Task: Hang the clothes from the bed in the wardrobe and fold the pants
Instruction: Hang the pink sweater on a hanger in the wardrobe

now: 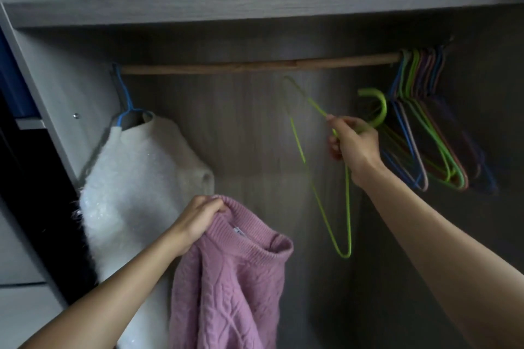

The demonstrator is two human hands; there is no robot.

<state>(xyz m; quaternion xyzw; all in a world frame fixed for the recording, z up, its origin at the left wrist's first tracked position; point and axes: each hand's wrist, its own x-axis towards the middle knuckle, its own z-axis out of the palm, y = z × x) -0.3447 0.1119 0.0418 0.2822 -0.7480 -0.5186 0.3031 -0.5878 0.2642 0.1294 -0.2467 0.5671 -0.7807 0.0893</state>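
Pink knit sweater (232, 278), soft and limp, is drooping from the left hand (195, 221) gripping its collar, likely the best hold; the right hand (354, 147) is clasping a green hanger (383, 106).

On my feed both forearms show bare to the frame's edge, left hand (198, 218) and right hand (354, 144) bare too.
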